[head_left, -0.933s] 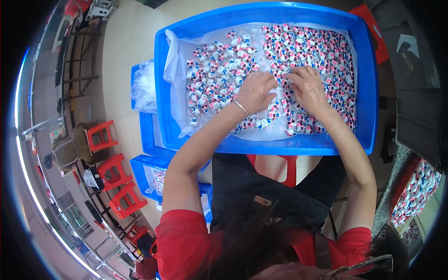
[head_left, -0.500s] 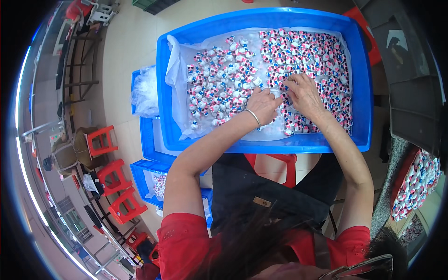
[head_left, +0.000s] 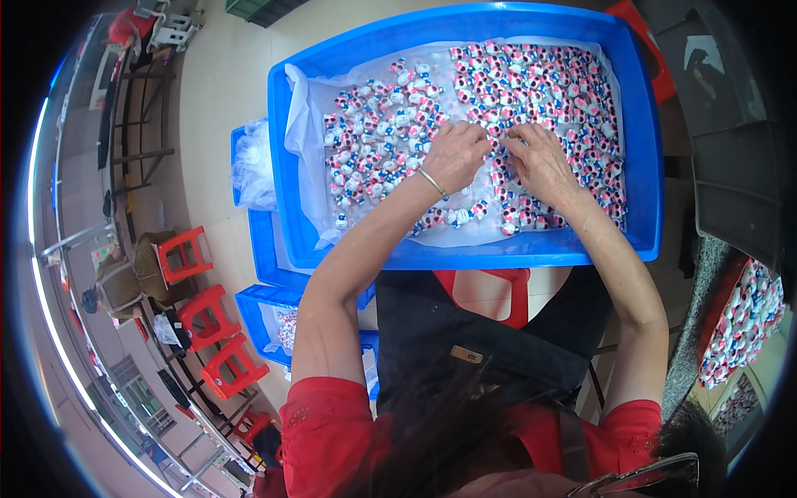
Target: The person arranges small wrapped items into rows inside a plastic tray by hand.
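A large blue plastic tub [head_left: 465, 257], lined with a thin white sheet [head_left: 304, 120], holds many small figurines in white, pink and blue. On the right side the figurines [head_left: 573, 91] stand close together in rows, dark-eyed faces up. The loose figurines [head_left: 365, 158] on the left lie tumbled at all angles. My left hand [head_left: 455, 158], with a bangle at the wrist, is at the gap between the two groups, fingertips pinched. Beside it my right hand [head_left: 541, 166] curls its fingers over the edge of the rows. What either hand pinches is hidden by the fingers.
Smaller blue crates [head_left: 270, 245] stand left of the tub, one with white plastic film [head_left: 256, 166]. Red stools [head_left: 183, 253] line the left side; another red stool [head_left: 498, 290] is under the tub. More figurines [head_left: 743, 324] lie in a container at the lower right.
My left hand has moved up and slightly left, uncovering several figurines near the tub's front side. My right hand has shifted slightly. The whole view has moved a little.
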Available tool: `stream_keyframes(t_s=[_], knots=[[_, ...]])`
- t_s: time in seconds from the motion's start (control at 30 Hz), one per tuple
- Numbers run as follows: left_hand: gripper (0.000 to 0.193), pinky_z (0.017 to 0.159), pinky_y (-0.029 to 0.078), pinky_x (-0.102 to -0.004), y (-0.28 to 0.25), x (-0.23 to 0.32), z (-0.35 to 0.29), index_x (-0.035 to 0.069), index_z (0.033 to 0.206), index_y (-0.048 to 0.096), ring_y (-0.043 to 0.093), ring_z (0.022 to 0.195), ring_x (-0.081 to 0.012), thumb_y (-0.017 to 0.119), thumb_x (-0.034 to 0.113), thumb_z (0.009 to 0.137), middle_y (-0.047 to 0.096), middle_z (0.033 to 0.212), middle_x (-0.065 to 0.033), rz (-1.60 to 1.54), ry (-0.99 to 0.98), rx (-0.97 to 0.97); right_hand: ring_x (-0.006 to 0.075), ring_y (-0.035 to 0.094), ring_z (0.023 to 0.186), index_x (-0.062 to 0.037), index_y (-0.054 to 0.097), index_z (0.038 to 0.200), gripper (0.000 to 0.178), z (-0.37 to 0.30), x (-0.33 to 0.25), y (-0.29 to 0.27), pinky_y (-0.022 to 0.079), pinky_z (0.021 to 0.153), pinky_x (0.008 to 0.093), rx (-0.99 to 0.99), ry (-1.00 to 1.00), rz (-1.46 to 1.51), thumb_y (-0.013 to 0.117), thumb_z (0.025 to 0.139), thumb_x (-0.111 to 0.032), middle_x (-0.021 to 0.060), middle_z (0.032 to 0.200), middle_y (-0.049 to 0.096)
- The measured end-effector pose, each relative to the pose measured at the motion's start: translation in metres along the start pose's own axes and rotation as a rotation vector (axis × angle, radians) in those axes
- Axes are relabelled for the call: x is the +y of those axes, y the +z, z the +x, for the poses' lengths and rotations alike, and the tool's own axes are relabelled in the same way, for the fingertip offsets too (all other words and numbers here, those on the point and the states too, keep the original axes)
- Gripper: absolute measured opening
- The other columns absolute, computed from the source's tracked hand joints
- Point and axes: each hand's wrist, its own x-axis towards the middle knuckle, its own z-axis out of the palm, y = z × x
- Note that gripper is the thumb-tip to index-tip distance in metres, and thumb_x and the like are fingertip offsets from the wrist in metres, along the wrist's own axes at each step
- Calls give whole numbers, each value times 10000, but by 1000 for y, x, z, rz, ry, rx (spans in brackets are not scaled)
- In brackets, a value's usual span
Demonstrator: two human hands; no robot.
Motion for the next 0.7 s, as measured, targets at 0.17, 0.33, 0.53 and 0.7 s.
stream_keyframes(t_s=[0.17, 0.33, 0.53, 0.7], knots=[[253, 792, 403, -419, -23, 14, -18, 116, 900, 624, 542, 913, -261, 760, 189, 699, 589, 942, -63, -109, -67, -16, 299, 547, 1065, -64, 655, 1091, 364, -6, 2, -17, 438, 909, 425, 38, -6, 51, 692, 733, -11, 107, 1129, 579], [299, 782, 402, -392, -10, 51, -41, 132, 917, 613, 551, 922, -239, 769, 244, 689, 599, 877, -48, 3, 83, -309, 309, 538, 1104, -68, 661, 1078, 317, -16, -3, -11, 431, 934, 436, 20, 34, 64, 685, 765, -22, 117, 1135, 575], [276, 774, 423, -396, -6, 39, -37, 113, 929, 589, 571, 893, -258, 723, 100, 688, 599, 875, -71, -121, 0, -137, 286, 551, 1048, -62, 670, 1063, 325, -22, -11, -14, 437, 915, 415, -64, -2, 48, 700, 742, -16, 103, 1080, 587], [323, 749, 467, -447, 1, 21, -25, 65, 968, 540, 581, 895, -315, 713, 43, 696, 544, 953, -106, -269, -85, -49, 258, 556, 986, -64, 689, 943, 205, -9, -17, 3, 413, 901, 398, -48, -145, 31, 696, 739, -47, 77, 990, 598]])
